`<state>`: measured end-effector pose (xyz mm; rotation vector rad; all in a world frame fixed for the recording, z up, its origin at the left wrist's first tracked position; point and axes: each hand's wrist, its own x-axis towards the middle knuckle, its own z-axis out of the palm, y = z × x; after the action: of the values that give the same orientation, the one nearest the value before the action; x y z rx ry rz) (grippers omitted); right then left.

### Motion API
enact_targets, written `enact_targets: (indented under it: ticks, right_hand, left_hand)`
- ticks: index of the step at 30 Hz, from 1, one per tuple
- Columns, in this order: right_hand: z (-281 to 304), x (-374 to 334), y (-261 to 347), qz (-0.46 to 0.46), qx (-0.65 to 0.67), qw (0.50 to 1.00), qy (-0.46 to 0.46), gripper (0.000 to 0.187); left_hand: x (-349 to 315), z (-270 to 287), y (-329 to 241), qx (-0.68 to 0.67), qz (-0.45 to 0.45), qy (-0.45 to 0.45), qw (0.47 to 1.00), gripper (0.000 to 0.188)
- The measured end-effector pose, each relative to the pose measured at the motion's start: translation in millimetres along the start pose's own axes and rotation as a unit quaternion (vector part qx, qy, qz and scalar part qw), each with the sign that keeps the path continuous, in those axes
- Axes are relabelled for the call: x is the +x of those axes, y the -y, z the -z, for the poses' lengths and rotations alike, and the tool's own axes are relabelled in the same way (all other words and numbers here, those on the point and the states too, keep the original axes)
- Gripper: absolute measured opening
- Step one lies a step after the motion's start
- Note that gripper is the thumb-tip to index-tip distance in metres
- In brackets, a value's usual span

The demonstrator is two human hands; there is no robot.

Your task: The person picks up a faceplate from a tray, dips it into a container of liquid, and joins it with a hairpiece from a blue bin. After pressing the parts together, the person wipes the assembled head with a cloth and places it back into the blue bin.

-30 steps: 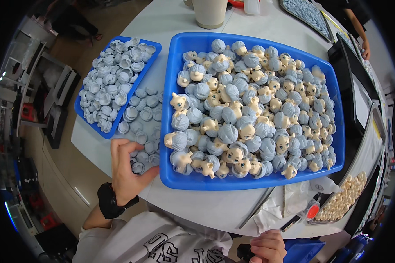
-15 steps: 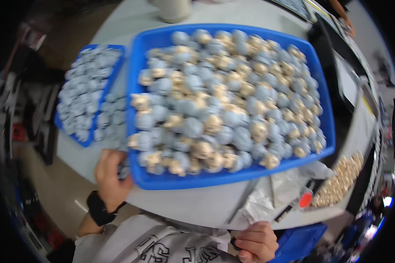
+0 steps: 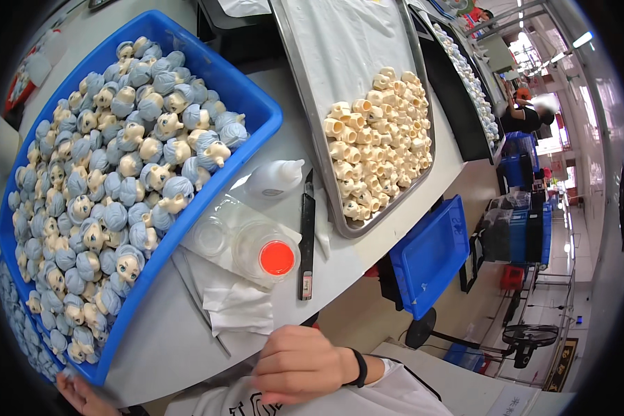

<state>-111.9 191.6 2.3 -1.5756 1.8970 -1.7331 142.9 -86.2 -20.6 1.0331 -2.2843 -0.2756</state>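
Note:
My right hand (image 3: 301, 366) is closed in front of my shirt, fingers curled inward, with a black band on its wrist. Anything inside it is hidden from view. At the lower left my left hand (image 3: 83, 396) reaches beside the near corner of a large blue bin (image 3: 180, 243); its fingers show in part, spread apart, with nothing visible between them. Doll heads (image 3: 128, 267) with pale faces and grey-blue hair fill this bin. Loose grey-blue hair pieces (image 3: 17, 312) lie next to it, close to my left hand.
On the table are a clear jar with a red-orange disc (image 3: 276, 258), a black-handled cutter (image 3: 306, 243), a white squeeze bottle (image 3: 276, 177) and crumpled tissue (image 3: 239, 308). A metal tray (image 3: 340, 222) bears cream-coloured face parts (image 3: 378, 149). Beyond the table edge sits a blue crate (image 3: 430, 260).
My view has swung to the right, so the bin now appears farther left. The left hand no longer shows the grey piece it had at its fingertips. The right hand stays closed near my shirt.

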Motion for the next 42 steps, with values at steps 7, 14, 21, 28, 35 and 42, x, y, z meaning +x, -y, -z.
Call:
enact_targets:
  ticks: [7, 14, 21, 28, 35, 42]
  right_hand:
    - [-6.3, 13.6, 15.7, 0.005, 0.022, 1.000, -0.005, 0.016]
    - [-7.4, 29.2, 9.1, 0.033, -0.079, 0.996, 0.000, 0.025]
    - [2.7, 20.5, 1.2, 0.003, -0.090, 0.996, -0.027, 0.020]
    - [-4.1, 24.4, -9.6, 0.038, -0.071, 0.995, -0.059, 0.019]
    - [-3.5, 17.5, -23.6, 0.020, -0.075, 0.997, -0.031, 0.022]
    - [-19.2, 17.2, -19.0, 0.039, -0.099, 0.991, -0.082, 0.023]
  left_hand:
    - [20.2, 2.7, -98.1, -0.718, 0.160, 0.428, 0.525, 0.024]
    - [13.6, -53.1, -163.7, -0.668, 0.284, 0.557, 0.404, 0.048]
    - [13.3, -61.6, -172.4, -0.604, 0.287, 0.597, 0.442, 0.055]
    - [12.2, -59.3, -170.7, -0.577, 0.286, 0.584, 0.494, 0.058]
    - [13.7, -81.5, -164.5, -0.621, 0.159, 0.538, 0.547, 0.036]
    - [23.9, -69.4, -172.0, -0.614, 0.210, 0.582, 0.491, 0.035]
